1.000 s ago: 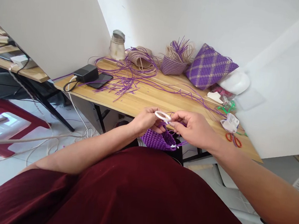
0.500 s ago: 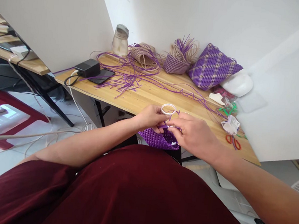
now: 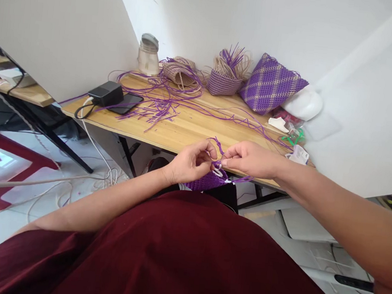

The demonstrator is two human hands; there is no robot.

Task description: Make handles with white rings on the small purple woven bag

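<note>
A purple woven basket (image 3: 204,183) sits low at the table's front edge, just above my lap, partly covered by my hands. At its rim hangs a white ring (image 3: 217,171), with a purple plastic strip (image 3: 219,144) looping up between my hands. My right hand (image 3: 248,159) pinches the strip close to the ring between thumb and fingers. The fingers of my left hand (image 3: 194,161) are curled, with thumb and fingertips closed on the strip beside the ring. Exactly where the strip passes under my fingertips is hidden.
Behind, on the wooden table (image 3: 190,130), lie loose purple strips (image 3: 159,111), a black power adapter (image 3: 106,93), a phone (image 3: 126,103) and a jar (image 3: 148,57). Unfinished baskets (image 3: 225,81) and a purple checked woven piece (image 3: 271,86) lean at the wall. A red stool (image 3: 17,160) stands left.
The white ring has dropped from above my fingers to the basket's rim. My right hand has shifted, drawing a strip up between both hands. The view has turned slightly.
</note>
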